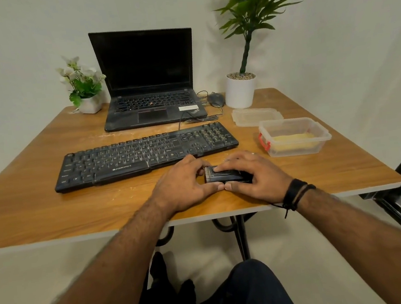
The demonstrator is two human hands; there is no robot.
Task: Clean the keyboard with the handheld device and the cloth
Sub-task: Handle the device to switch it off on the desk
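Handheld device (224, 173): small dark block, lying low on the wooden surface (52, 212) near its front edge, just in front of the keyboard's right half; a ribbed or bristled end faces left, detail too small to settle.
Left hand (185, 185): fingers (202, 164) curled over the device's left end, thumb lying along its near side; grasping the device.
Right hand (253, 174): fingers (230, 163) draped across the device's top and curled round its right end, thumb on the near side; grasping the device. The two thumb tips meet in front of it.
Keyboard (145, 152): black full-size wired keyboard, lying slantwise across the middle of the surface, pale dust visible among the keys; untouched by either hand.
Cloth: not identifiable in view.
Step in hand (judgement): readying the device with both hands, possibly opening or switching it on, before any pass over the keys.
Handling advice (judgement): steady the body with one hand, work the end piece with the other, and keep it low over the surface so a slip drops it nowhere far.
Next call (judgement): carry it to the keys one-handed, brush end down, working row by row.
Hazard (judgement): open plastic container (294, 137) of yellowish matter stands near the right elbow's path; avoid knocking it.
Also present: laptop (147, 83), mouse (216, 99), two potted plants.
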